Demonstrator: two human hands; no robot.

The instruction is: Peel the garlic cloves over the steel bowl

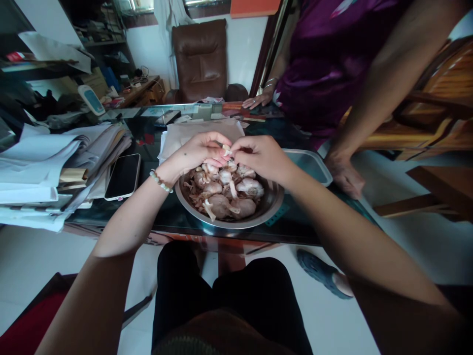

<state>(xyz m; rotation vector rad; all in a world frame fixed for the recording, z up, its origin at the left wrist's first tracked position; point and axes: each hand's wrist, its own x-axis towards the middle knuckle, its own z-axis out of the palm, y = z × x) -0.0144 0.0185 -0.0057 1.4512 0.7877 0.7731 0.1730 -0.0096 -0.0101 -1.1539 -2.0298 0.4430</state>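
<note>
A metal bowl (236,226) full of garlic bulbs (244,208) and loose peel stands at the near edge of the glass-topped desk. Above its far side, my left hand (207,149) is closed, pinching a small pale garlic clove (226,149) between thumb and fingers. My right hand (260,154) meets it from the other side, its thumb and forefinger pressed together at the same clove. The curled fingers hide part of the clove. Several bulbs in the bowl have long stems, and one stem (210,211) leans toward the near rim.
A tray (327,172) lies behind the bowl at right. Left are a phone (123,176) and stacked papers (33,167). A person in a purple top (325,64) leans on the desk, one hand (345,176) by the tray. A brown chair (199,59) stands beyond.
</note>
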